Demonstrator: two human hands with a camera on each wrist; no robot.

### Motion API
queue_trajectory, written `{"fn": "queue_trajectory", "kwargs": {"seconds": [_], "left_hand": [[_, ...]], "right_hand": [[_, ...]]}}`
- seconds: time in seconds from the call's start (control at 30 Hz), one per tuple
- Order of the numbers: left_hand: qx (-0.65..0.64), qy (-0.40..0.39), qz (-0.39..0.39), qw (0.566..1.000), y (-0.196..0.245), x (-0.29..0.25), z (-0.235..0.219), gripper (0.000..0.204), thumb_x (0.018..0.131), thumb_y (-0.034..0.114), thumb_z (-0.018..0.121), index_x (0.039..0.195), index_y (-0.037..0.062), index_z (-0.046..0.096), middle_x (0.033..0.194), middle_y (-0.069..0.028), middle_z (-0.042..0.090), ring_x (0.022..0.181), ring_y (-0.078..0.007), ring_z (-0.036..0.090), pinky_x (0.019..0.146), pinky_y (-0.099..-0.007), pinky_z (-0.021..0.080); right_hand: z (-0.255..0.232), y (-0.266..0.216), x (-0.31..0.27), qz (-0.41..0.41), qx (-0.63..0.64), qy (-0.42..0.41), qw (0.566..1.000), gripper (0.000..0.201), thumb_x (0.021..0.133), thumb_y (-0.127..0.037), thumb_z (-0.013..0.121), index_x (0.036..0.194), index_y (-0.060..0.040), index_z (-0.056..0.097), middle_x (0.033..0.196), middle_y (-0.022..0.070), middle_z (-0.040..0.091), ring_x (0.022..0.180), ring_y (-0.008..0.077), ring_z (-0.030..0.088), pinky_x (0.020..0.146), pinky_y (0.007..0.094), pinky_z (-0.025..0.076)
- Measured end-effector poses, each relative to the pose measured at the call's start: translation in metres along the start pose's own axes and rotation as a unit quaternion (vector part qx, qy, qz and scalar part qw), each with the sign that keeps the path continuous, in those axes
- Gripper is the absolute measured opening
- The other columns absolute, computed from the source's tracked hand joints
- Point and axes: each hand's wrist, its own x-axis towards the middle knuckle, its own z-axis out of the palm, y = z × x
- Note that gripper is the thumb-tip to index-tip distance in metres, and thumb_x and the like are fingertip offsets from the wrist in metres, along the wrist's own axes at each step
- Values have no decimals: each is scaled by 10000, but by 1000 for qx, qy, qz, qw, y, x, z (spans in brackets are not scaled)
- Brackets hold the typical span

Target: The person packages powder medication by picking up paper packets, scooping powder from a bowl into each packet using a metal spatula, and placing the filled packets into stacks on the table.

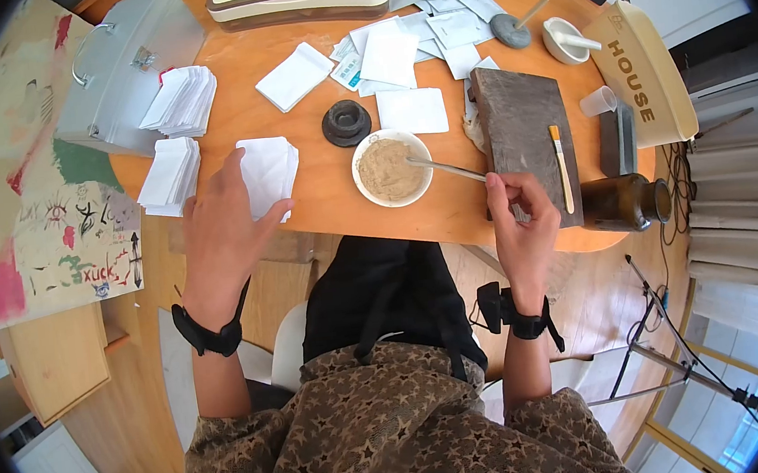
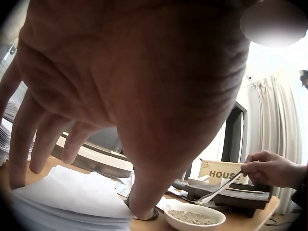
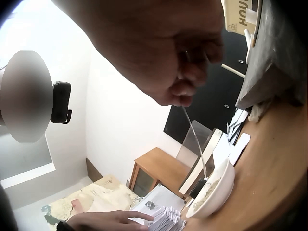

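Observation:
My left hand (image 1: 224, 222) spans a stack of white paper sheets (image 1: 271, 174) at the table's front edge, fingers spread. In the left wrist view, the thumb comes down by the right edge of the stack (image 2: 72, 202) and a fingertip by its left. My right hand (image 1: 523, 221) pinches the end of a thin metal spoon (image 1: 450, 169). The spoon's far end reaches over the rim of a white bowl (image 1: 361, 194) and lies at the tan powder (image 1: 391, 170) inside. Behind the bowl sits a dark round stand (image 1: 346, 123).
More paper stacks (image 1: 170, 176) lie to the left, by a metal case (image 1: 127, 65). Packets (image 1: 445, 25) are scattered at the back. On the right are a dark board (image 1: 523, 122) with a brush (image 1: 562, 169), a brown jar (image 1: 624, 203) and a mortar (image 1: 566, 41).

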Motion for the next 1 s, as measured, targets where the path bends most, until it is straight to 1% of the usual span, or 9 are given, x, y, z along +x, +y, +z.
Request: {"fn": "queue_trajectory", "kwargs": {"seconds": [0.2,0.33,0.4,0.6,0.67,0.7,0.77,1.0], "left_hand": [[-4,-3,-1,1000,1,1,0,843,838,460,779,1464,19,428,1330,-204,618,1224,-341,614,1066,-592,396],[4,7,-5,1000,-1,2,-1,827,844,468,774,1466,44,433,1315,-191,626,1218,-338,614,1071,-591,392],[5,14,-5,1000,-2,3,-1,818,845,473,772,1462,53,438,1306,-187,632,1217,-338,613,1071,-592,392],[13,34,27,999,-3,6,-5,765,861,479,754,1428,51,469,1286,-172,639,1219,-342,607,1077,-580,393],[31,59,47,997,-2,6,-5,753,870,476,746,1423,44,476,1294,-174,633,1220,-340,605,1076,-574,396],[31,59,47,997,-2,7,-5,753,870,476,746,1423,44,476,1294,-174,633,1220,-340,605,1076,-574,396],[29,57,52,997,0,8,-8,715,895,428,734,1434,45,460,1359,-176,600,1227,-365,589,1064,-539,406],[26,65,67,995,1,19,-8,694,899,402,740,1417,27,473,1345,-205,603,1217,-375,592,1031,-512,428]], "right_hand": [[5,1,2,-8,-22,-7,1000,121,929,-94,734,894,8,680,653,40,573,591,88,466,531,253,388],[7,0,3,-1,-22,-14,1000,125,926,-100,735,890,6,682,649,46,579,586,94,469,530,259,388],[8,2,3,-10,-27,-13,999,126,926,-101,735,887,6,681,643,48,578,584,94,469,528,260,386],[9,1,3,-12,-27,-19,999,129,922,-98,738,883,9,677,636,52,581,573,93,469,524,260,385],[9,1,3,-10,-27,-21,999,129,922,-95,738,880,9,675,636,52,579,572,90,468,523,259,384],[10,1,3,-8,-27,-24,999,129,921,-93,738,877,9,672,636,52,578,572,88,467,522,258,383],[10,2,3,-12,-25,-27,999,130,923,-91,736,874,10,670,634,50,575,571,83,461,520,255,380],[8,1,4,-2,-18,-31,999,144,928,-92,732,866,16,661,626,40,555,572,63,441,512,246,369]]}}
